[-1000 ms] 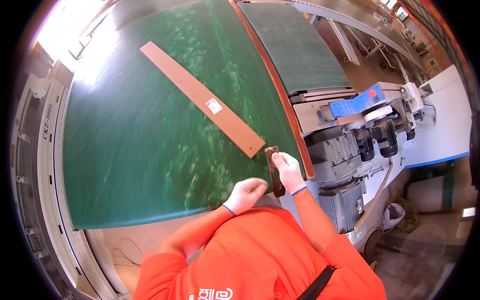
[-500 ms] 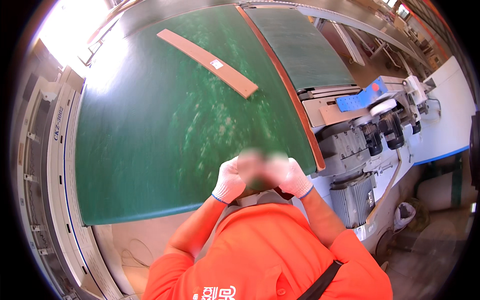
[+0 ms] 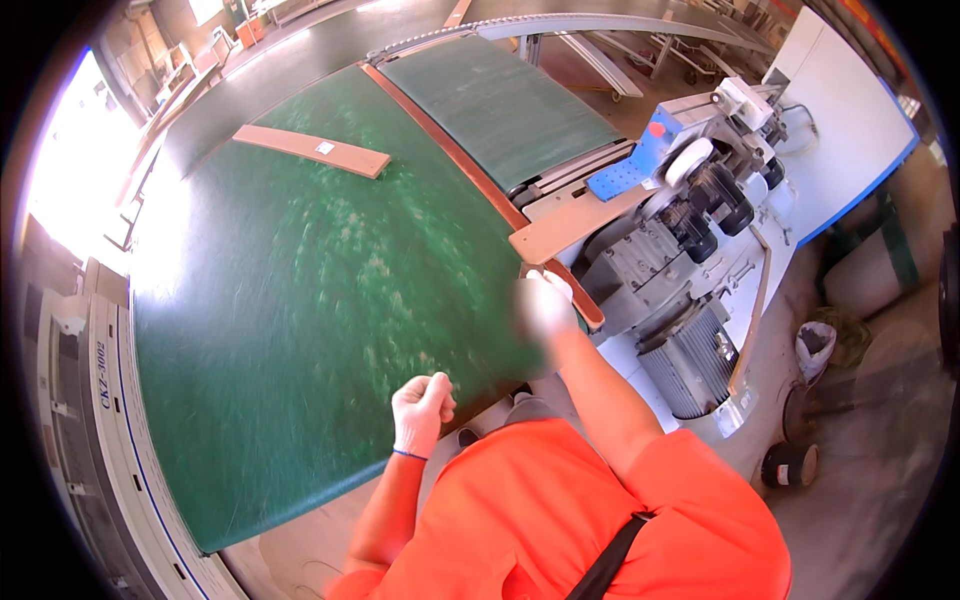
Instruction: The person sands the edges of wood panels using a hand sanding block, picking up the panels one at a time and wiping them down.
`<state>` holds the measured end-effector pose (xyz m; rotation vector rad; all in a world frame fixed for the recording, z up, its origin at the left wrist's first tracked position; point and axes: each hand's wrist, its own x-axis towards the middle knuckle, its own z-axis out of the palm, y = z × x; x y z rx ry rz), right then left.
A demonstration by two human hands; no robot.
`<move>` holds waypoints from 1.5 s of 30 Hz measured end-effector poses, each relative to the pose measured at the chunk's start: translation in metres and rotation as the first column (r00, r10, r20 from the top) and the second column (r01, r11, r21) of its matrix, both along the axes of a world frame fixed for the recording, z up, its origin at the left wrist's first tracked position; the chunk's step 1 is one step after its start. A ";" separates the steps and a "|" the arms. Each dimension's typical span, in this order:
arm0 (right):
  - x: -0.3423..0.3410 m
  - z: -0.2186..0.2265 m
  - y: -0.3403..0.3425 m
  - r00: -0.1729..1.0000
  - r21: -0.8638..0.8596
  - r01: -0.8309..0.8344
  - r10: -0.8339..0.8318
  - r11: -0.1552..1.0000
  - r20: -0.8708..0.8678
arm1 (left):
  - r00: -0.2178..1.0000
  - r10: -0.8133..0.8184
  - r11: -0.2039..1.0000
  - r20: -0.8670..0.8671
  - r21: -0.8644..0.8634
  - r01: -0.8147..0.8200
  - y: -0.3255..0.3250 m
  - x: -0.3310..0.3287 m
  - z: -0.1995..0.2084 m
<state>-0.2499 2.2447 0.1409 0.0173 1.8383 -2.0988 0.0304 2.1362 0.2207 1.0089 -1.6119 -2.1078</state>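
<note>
My left hand (image 3: 421, 412), in a white knit glove, is held over the near edge of the green belt table (image 3: 300, 350). Its fingers are curled into a fist with the thumb pressed against them, and nothing sticks out of it. My right hand (image 3: 548, 305), also gloved, reaches toward the table's right edge; blur smears its fingers. Just beyond it, a brown wooden board (image 3: 575, 226) juts from the machine at the right, its end over the reddish edge strip (image 3: 450, 150). Another flat board (image 3: 345, 155) with a small white label lies at the far side of the belt.
To the right stands a machine with motors (image 3: 690, 365), a blue guard plate (image 3: 618, 180) and a white panel (image 3: 850, 130). A second green conveyor (image 3: 500, 105) runs beyond the strip. A long white machine housing (image 3: 120, 400) borders the left side. A dark bucket (image 3: 790, 465) stands on the floor.
My hands have come apart: the right moved out toward the strip, the left drew left and down. More of the board projects from the machine. The whole view has turned toward the right.
</note>
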 end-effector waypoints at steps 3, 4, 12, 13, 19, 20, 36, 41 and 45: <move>0.000 0.007 -0.012 0.986 -0.161 0.065 -0.038 0.985 0.162 | 0.999 -0.044 0.996 0.022 0.072 0.043 0.004 -0.008 -0.002; -0.001 0.001 -0.017 0.984 -0.168 0.057 -0.027 0.984 0.174 | 0.998 -0.035 0.999 0.059 0.035 0.033 0.002 -0.011 -0.003; -0.084 -0.047 -0.009 0.905 -0.035 0.256 -0.227 0.966 0.358 | 0.996 -0.073 0.948 -0.045 -0.312 0.056 -0.022 -0.106 -0.007; -0.091 -0.045 -0.008 0.907 -0.013 0.270 -0.250 0.963 0.338 | 0.996 -0.073 0.911 -0.051 -0.411 0.045 -0.026 -0.124 -0.011; -0.137 -0.047 0.022 0.880 -0.082 0.420 -0.384 0.904 0.280 | 0.994 -0.083 0.612 0.069 -0.784 0.105 -0.038 -0.219 -0.037; -0.142 -0.045 0.033 0.887 -0.098 0.444 -0.421 0.891 0.190 | 0.992 -0.100 0.519 0.076 -0.847 0.118 -0.040 -0.229 -0.046; -0.256 -0.011 0.080 0.822 0.127 0.419 -0.435 0.899 0.368 | 0.938 -0.109 0.228 0.330 -0.910 0.347 -0.077 -0.191 -0.056; -0.299 -0.020 0.100 0.838 0.136 0.395 -0.417 0.909 0.351 | 0.945 -0.121 0.213 0.304 -0.922 0.324 -0.103 -0.150 -0.060; -0.335 -0.039 0.124 0.862 0.161 0.359 -0.392 0.919 0.322 | 0.946 -0.148 0.192 0.288 -0.930 0.314 -0.122 -0.131 -0.059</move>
